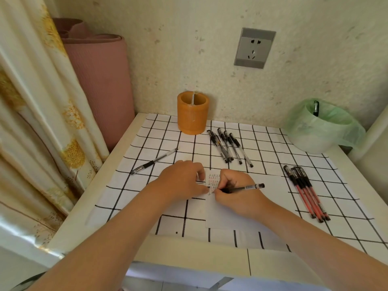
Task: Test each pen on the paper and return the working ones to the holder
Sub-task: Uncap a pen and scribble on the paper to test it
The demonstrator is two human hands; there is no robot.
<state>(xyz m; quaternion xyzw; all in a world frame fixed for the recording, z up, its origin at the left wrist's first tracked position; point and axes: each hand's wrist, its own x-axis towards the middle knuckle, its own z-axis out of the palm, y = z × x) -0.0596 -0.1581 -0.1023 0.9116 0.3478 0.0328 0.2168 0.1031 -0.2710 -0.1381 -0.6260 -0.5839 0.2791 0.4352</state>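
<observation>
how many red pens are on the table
4, though overlap may hide another: the red pens lie bunched side by side at the right of the table, beside the paper.

I read this as a home corner: floral curtain [31,114], wallpapered wall with a socket [254,48], rolled pink mat [100,85], and a small tabletop [189,255] under gridded cloth [273,148].

Path to pen holder [192,113] is left open over bare checked cloth [184,147]. Right side is blocked by black pens [228,147] and red pens [306,194]; far-right corner is taken by lined bin [321,131].
</observation>
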